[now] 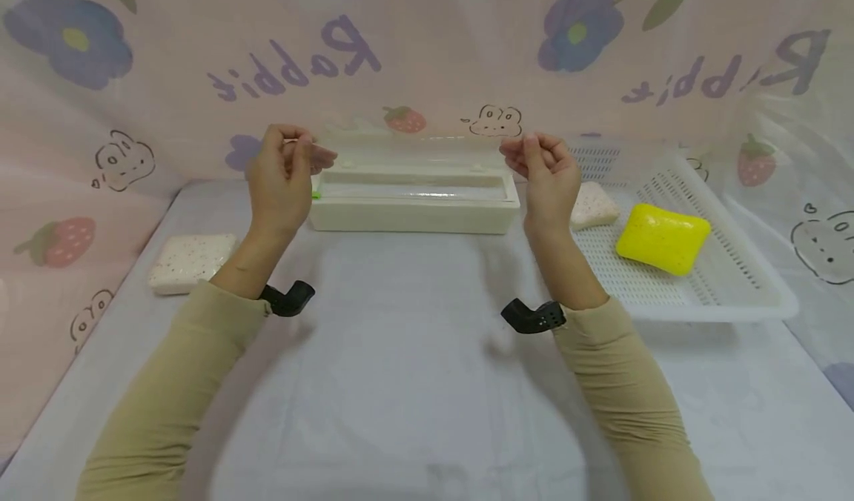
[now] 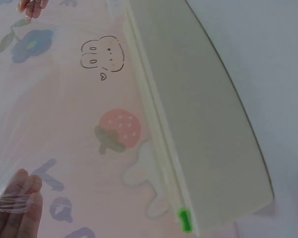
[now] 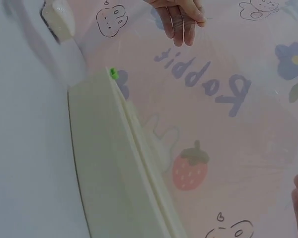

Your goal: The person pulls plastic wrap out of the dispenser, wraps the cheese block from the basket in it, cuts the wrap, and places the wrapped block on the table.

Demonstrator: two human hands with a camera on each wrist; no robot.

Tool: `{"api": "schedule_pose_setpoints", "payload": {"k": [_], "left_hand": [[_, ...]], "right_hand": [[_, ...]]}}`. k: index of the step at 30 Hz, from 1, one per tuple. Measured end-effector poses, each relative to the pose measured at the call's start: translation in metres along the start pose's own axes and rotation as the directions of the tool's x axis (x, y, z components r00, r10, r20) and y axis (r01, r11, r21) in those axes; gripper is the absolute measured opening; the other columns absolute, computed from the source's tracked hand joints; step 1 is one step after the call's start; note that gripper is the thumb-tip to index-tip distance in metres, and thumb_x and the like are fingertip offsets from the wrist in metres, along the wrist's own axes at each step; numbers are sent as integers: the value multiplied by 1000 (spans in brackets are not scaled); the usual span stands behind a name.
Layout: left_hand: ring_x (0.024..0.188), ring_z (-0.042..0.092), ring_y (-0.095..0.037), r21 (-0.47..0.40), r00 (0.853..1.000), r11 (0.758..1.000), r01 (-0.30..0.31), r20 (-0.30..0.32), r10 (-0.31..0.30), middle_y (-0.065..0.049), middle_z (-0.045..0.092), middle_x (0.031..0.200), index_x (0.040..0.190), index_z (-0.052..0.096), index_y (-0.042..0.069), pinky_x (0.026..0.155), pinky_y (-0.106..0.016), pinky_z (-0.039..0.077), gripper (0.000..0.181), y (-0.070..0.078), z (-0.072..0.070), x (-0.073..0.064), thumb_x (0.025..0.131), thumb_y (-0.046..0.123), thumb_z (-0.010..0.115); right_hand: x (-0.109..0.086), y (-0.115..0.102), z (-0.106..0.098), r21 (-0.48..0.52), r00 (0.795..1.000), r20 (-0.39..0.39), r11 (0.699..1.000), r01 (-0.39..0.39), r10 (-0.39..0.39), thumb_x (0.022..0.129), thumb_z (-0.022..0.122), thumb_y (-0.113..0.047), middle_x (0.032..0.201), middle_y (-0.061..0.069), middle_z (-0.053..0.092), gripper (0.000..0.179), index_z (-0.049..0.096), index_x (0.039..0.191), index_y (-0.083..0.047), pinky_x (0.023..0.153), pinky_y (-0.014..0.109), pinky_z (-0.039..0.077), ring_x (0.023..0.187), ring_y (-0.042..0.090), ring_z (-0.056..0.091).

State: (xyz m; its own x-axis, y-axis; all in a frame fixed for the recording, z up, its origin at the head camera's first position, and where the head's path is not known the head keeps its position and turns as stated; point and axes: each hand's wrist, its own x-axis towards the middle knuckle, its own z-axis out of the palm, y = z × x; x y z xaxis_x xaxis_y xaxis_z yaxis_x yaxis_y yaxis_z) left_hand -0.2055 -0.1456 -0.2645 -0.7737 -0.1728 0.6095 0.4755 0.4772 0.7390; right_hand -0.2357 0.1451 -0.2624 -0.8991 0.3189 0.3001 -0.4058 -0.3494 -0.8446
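A long cream cling film dispenser point(image 1: 412, 216) stands at the back of the table, its lid point(image 1: 414, 153) raised and film showing in its opening. My left hand point(image 1: 283, 175) is up at its left end, thumb and fingertips pinching a corner of clear cling film point(image 2: 15, 204). At the right end, my right hand point(image 1: 550, 178) pinches the other corner the same way. Between both hands the film is stretched, with faint streaks and shine in the wrist views. A small green piece point(image 2: 185, 220) sits at the dispenser's left end.
To the left lies a speckled white block point(image 1: 192, 264), partly behind my left forearm. On the right, a white perforated basket point(image 1: 747, 310) holds a yellow block point(image 1: 663, 239) and another speckled block point(image 1: 594, 206). A printed curtain point(image 1: 440, 41) hangs behind the table.
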Motion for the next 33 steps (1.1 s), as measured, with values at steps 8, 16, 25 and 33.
{"api": "schedule_pose_setpoints", "payload": {"k": [8, 16, 25, 33], "left_hand": [[71, 63, 9, -41, 998, 997, -59, -40, 58, -24, 71, 89, 102, 54, -1, 73, -15, 54, 20, 11, -6, 5, 102, 17, 44], [68, 67, 3, -108, 984, 983, -149, -111, 137, -6, 74, 79, 96, 58, 11, 67, -16, 55, 10, 24, -12, 10, 100, 15, 50], [69, 69, -2, -188, 990, 976, -110, -110, 90, 7, 74, 77, 95, 58, 9, 67, -17, 55, 10, 43, -22, 13, 99, 15, 51], [67, 70, -9, -268, 983, 955, -129, -158, 88, 9, 71, 71, 92, 58, 9, 66, -19, 56, 8, 62, -28, 15, 98, 11, 53]], "right_hand": [[-3, -16, 2, 41, 997, 44, 997, 67, -69, 90, 64, -7, 79, 8, 74, 8, 63, 85, -1, 72, 24, 57, 74, 18, 71], [-3, -32, 9, 101, 996, 36, 992, 76, -80, 89, 64, -4, 79, 11, 73, 7, 62, 86, 1, 72, 25, 57, 74, 20, 71], [-6, -50, 15, 116, 988, 25, 982, 149, -153, 89, 65, -5, 80, 13, 73, 8, 64, 86, 3, 73, 28, 58, 74, 23, 71], [-7, -70, 21, 233, 993, -12, 965, 119, -119, 87, 65, 1, 77, 18, 71, 9, 61, 85, 9, 70, 30, 58, 71, 27, 70]]}}
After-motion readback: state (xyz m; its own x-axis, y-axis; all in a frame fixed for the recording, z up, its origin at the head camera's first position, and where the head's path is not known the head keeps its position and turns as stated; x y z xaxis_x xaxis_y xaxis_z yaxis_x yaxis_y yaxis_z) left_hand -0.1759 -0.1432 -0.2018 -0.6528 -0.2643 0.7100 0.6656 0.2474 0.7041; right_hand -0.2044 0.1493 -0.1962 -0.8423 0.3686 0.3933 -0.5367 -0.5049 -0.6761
